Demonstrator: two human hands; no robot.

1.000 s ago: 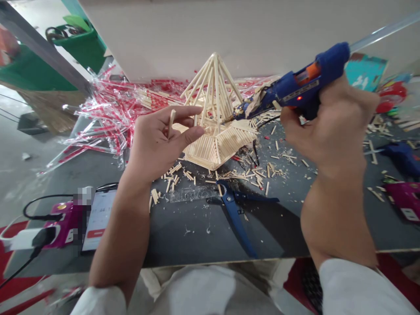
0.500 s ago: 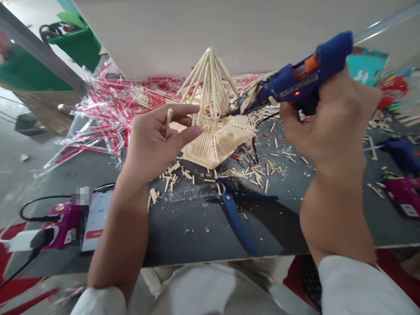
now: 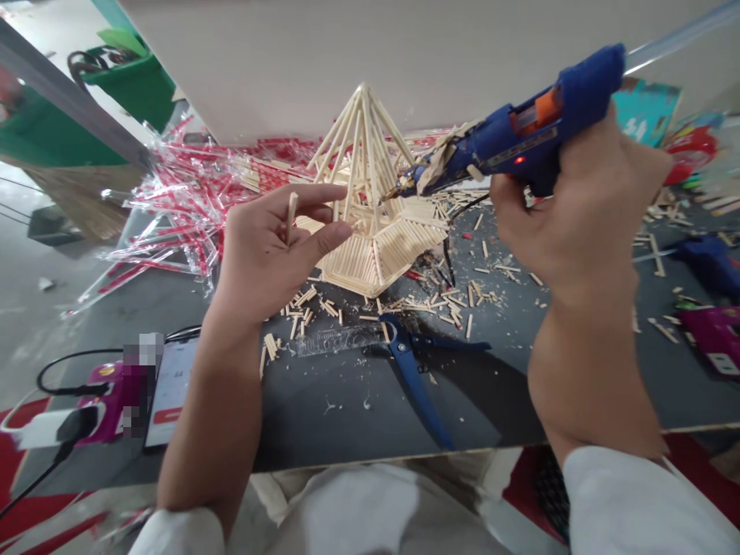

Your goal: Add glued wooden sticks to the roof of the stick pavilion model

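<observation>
My left hand pinches a short wooden stick upright between thumb and fingers, just left of a pyramid-shaped stick model on the dark table. My right hand grips a blue hot glue gun, its red light on. The gun's nozzle points left and sits against the model's slanted sticks on its right side. A clear glue stick pokes out of the gun's back.
Blue-handled cutters and a clear ruler lie before the model among several stick offcuts. Red-and-clear wrappers pile at the back left. A phone and a magenta device with cables sit left. A white board stands behind.
The glue gun's nozzle has moved left and slightly up, reaching the model's slanted sticks. My left hand has stayed beside the model with the stick.
</observation>
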